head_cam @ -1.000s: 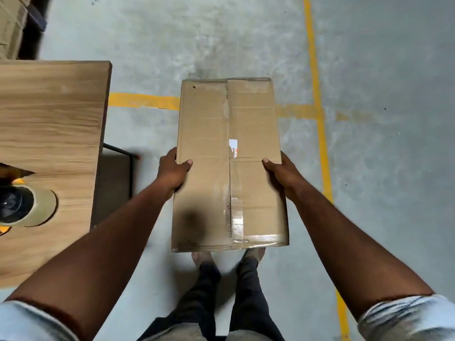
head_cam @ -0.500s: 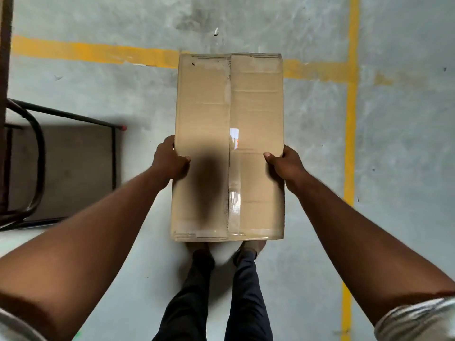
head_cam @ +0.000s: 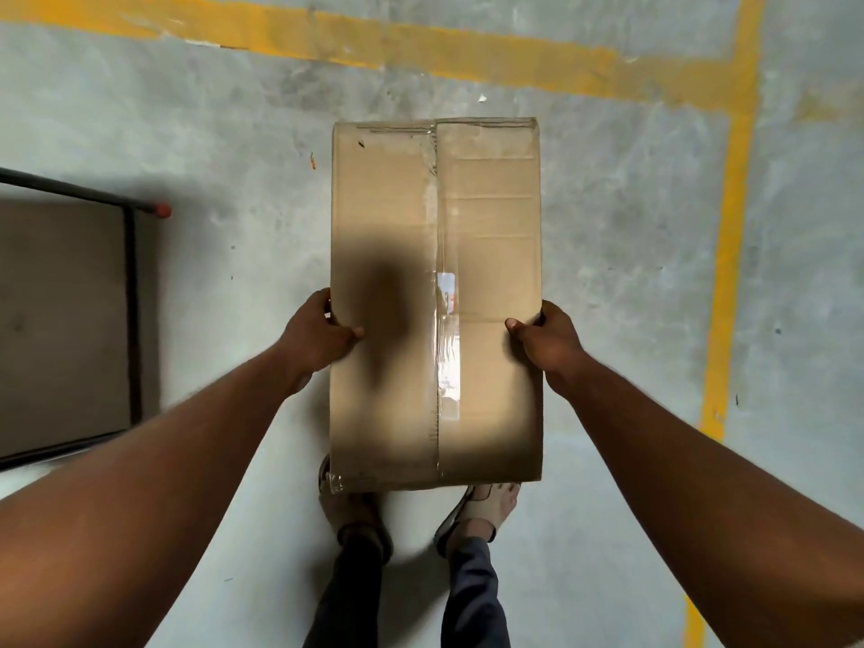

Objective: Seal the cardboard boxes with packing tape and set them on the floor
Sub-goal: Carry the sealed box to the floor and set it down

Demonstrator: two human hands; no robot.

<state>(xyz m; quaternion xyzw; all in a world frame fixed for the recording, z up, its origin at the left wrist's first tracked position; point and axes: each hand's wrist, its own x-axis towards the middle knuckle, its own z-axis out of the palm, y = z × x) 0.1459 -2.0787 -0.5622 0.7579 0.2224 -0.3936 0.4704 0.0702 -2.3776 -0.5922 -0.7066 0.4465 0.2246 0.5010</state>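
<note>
Gripping box (head_cam: 491,226) side edges: left hand (head_cam: 318,336), right hand (head_cam: 549,341), fingers (head_cam: 351,330) curled; floor (head_cam: 224,133) around.

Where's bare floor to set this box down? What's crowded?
Free: bare concrete floor between the box and the crosswise yellow line; also right of the box, up to the lengthwise yellow line. Crowded: the black frame on the left, and the feet under the box's near edge.

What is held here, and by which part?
The cardboard box: left hand grips its left long edge, right hand its right long edge, thumbs on top.
</note>
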